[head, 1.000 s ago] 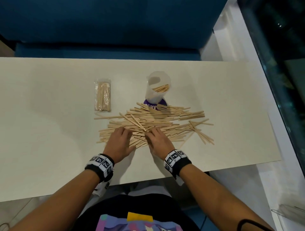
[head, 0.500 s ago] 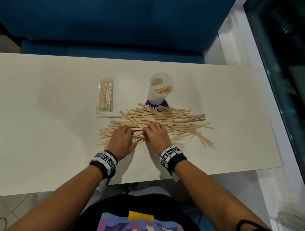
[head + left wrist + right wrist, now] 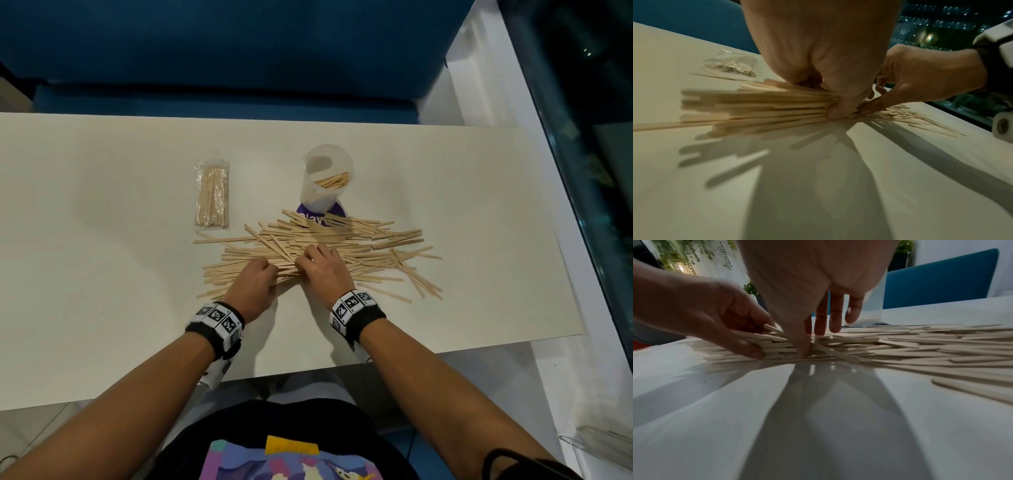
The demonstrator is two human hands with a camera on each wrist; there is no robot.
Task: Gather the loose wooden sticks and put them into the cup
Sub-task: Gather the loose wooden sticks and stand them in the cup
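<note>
Both hands work the near edge of a heap of thin pale wooden sticks (image 3: 318, 253) lying mostly left-to-right at frame centre. The left hand (image 3: 255, 286) grips a bundle; the right hand (image 3: 325, 270) rests spread fingers on the pile. The translucent plastic cup (image 3: 325, 181) stands just above the heap, slightly nearer the right hand. A sealed clear packet of sticks (image 3: 211, 196) lies upper left.

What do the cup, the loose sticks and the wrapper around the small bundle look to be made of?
Cup: seemingly translucent plastic with a frosted finish; the sticks inside show through its wall.
Loose sticks: pale, unfinished wood, flat and matte, apparently unpainted.
Wrapper: clear thin plastic film, probably; it wrinkles and glints over the bundle.
</note>
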